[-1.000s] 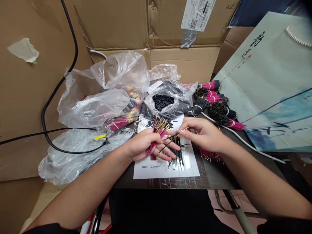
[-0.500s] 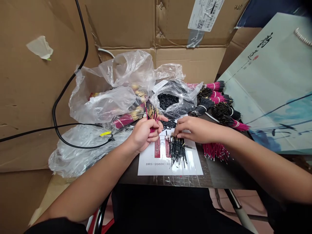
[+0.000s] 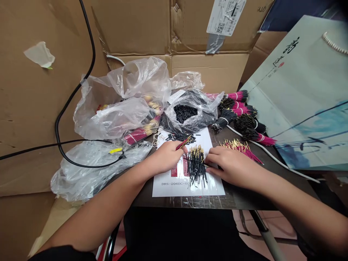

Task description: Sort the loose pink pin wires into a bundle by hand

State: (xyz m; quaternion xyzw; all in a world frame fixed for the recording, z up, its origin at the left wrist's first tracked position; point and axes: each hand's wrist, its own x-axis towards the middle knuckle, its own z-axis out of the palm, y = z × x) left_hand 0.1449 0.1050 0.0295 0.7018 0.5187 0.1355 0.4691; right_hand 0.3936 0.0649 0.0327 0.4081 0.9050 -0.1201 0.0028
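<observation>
My left hand [image 3: 170, 156] is closed around a small bunch of red wires [image 3: 183, 143], whose gold tips point up and right. Beside it a pile of black wires with gold tips [image 3: 197, 168] lies on a printed white sheet [image 3: 163, 190]. At the right side of that pile is my right hand [image 3: 224, 159], fingers curled together against it. Whatever its fingertips hold is hidden from me. Beyond the right hand lie loose red wires with gold tips [image 3: 239, 146]. Short black tubes [image 3: 178, 137] are scattered above the sheet.
An opened plastic bag of black tubes [image 3: 186, 113] stands behind the sheet. Clear plastic bags [image 3: 108, 119] crowd the left. Tied wire bundles [image 3: 227, 117] lie back right, near a white cable [image 3: 282, 166] and a pale paper bag [image 3: 304, 94]. Cardboard walls [image 3: 133, 29] enclose the back.
My left hand has lowered and tilted its red wires over to the right. My right hand has shifted right and down from the top of the black pile to its side. The view shifted slightly.
</observation>
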